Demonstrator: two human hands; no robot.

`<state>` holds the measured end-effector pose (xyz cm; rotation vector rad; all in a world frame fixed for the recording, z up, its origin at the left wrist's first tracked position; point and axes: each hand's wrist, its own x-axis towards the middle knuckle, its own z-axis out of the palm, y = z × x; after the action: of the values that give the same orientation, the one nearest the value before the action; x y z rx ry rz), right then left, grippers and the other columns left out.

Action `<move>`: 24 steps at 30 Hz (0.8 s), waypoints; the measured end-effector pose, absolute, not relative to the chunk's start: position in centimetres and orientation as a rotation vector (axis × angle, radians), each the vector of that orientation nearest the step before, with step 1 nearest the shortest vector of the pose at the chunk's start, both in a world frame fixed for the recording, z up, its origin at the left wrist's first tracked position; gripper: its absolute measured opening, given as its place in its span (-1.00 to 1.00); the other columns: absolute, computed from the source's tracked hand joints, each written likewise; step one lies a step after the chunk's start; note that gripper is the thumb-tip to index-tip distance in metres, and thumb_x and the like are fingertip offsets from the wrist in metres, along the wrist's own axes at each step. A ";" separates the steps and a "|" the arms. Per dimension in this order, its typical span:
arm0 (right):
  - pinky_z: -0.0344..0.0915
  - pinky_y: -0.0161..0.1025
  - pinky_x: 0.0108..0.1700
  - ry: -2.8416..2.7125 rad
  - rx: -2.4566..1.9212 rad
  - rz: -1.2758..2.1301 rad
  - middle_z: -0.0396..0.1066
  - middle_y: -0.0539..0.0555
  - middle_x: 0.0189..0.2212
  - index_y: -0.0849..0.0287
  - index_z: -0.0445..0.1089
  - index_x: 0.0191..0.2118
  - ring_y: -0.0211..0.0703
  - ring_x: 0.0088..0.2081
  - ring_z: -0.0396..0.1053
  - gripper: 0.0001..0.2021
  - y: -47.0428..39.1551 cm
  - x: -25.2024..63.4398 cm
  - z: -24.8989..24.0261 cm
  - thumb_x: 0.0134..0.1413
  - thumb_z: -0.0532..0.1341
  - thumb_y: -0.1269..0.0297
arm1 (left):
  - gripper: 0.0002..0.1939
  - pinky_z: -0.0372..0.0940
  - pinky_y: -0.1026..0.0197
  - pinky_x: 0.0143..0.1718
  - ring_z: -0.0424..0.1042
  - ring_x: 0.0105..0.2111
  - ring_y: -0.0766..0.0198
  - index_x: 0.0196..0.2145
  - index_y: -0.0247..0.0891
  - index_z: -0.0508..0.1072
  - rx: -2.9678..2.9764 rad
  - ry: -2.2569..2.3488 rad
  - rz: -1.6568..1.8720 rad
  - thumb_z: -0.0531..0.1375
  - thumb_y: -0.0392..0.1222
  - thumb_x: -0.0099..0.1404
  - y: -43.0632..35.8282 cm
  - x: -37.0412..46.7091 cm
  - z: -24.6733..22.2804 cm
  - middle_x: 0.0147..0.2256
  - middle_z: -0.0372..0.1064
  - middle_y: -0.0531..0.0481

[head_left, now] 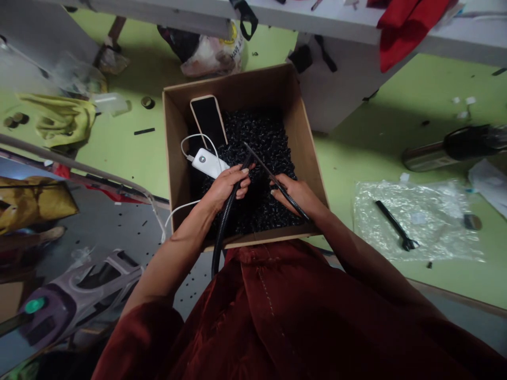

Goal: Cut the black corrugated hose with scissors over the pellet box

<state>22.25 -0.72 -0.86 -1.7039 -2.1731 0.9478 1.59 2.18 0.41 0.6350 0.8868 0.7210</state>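
Observation:
My left hand [232, 184] is closed around a black corrugated tube [224, 224], which runs down over the box's near edge toward my lap. In my right hand [295, 192] is a long, thin-bladed knife [259, 159] with a dark handle; its tip points up and left, beside the tube's upper end. Both hands are over a cardboard box [313, 163] holding a heap of small black pieces [257, 126]. A phone [208, 119] leans inside the box's far left corner. Next to my left hand lies a white power bank [209, 162] with a white cable.
On the green surface at right are a clear plastic bag [439, 211] with a black rod-like part [394, 221] on it, and a steel flask [425, 155]. A yellow cloth [65, 119] lies left. Red fabric [404, 31] hangs from the raised shelf.

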 end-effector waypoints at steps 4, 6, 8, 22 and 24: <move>0.25 -0.20 -0.23 -2.155 -1.709 0.937 0.50 0.09 -0.28 0.10 0.35 -0.08 -0.06 -0.30 0.45 -0.70 -0.7 22.2 -0.7 0.07 0.06 0.22 | -0.74 -0.11 0.39 -0.71 0.07 -0.74 0.51 -0.11 -0.34 0.34 0.637 0.883 0.720 0.15 -0.24 0.24 2.2 1.6 0.4 -0.63 0.09 0.18; 0.25 -0.21 -0.25 -2.187 -1.691 0.967 0.50 0.08 -0.32 0.10 0.35 -0.08 -0.06 -0.32 0.45 -0.70 -0.7 22.1 -0.6 0.06 0.07 0.21 | -0.76 -0.11 0.39 -0.71 0.07 -0.74 0.52 -0.13 -0.34 0.34 0.641 0.870 0.720 0.15 -0.24 0.24 2.2 1.5 0.4 -0.63 0.10 0.18; 0.25 -0.20 -0.26 -2.186 -1.715 0.967 0.50 0.08 -0.34 0.09 0.35 -0.08 -0.06 -0.32 0.45 -0.70 -0.7 22.1 -0.7 0.06 0.08 0.22 | -0.75 -0.11 0.39 -0.71 0.06 -0.74 0.52 -0.13 -0.33 0.35 0.632 0.868 0.719 0.15 -0.23 0.24 2.2 1.5 0.3 -0.63 0.09 0.18; 0.27 -0.15 -0.19 -2.074 -1.717 0.932 0.50 0.11 -0.23 0.11 0.34 -0.10 -0.01 -0.25 0.46 -0.73 -0.7 22.3 -0.5 0.07 0.07 0.23 | -0.74 -0.12 0.44 -0.73 0.01 -0.74 0.55 -0.19 -0.32 0.39 0.494 0.807 0.736 0.13 -0.06 0.29 2.1 1.4 0.8 -0.63 0.04 0.18; 0.27 -0.17 -0.20 -2.063 -1.727 0.921 0.50 0.10 -0.23 0.10 0.33 -0.09 -0.02 -0.25 0.46 -0.73 -0.8 22.3 -0.4 0.07 0.07 0.24 | -0.71 -0.13 0.44 -0.75 -0.03 -0.76 0.55 -0.23 -0.32 0.39 0.470 0.804 0.749 0.09 -0.01 0.31 2.2 1.4 0.8 -0.64 0.01 0.19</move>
<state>22.28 -0.77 -0.43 -1.7271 -2.0629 0.9210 1.44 2.17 0.84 0.4697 0.8039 0.7490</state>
